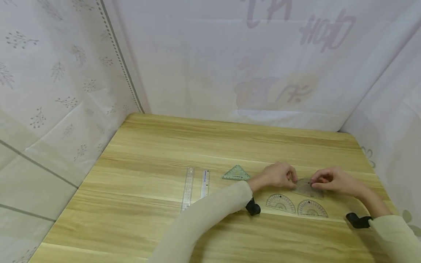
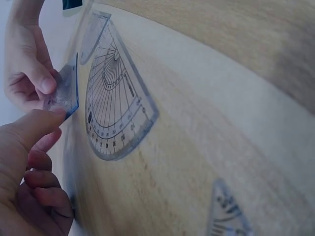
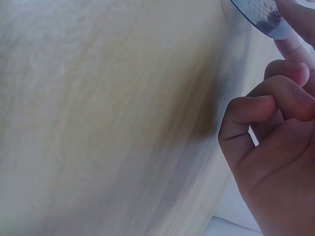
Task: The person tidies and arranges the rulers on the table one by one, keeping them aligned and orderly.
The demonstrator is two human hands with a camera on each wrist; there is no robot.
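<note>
Between both hands is a clear protractor [image 1: 306, 188], raised over the wooden table with its curved side away from me. My left hand [image 1: 279, 175] pinches its left end between thumb and fingers. At the upper right of it, my right hand [image 1: 338, 181] pinches the rim the same way. In the right wrist view the protractor's blue-tinged edge [image 3: 256, 17] shows between thumb and index finger, the other fingers curled. Two more clear protractors lie flat just nearer to me, a left one [image 1: 281, 203] and a right one [image 1: 312, 209].
A green set square [image 1: 236, 173] lies left of my left hand. Farther left are a clear ruler [image 1: 188, 188] and a whitish ruler [image 1: 205, 182], their near ends behind my left sleeve. Patterned cloth [image 1: 197, 65] hangs round the table [image 1: 148, 146].
</note>
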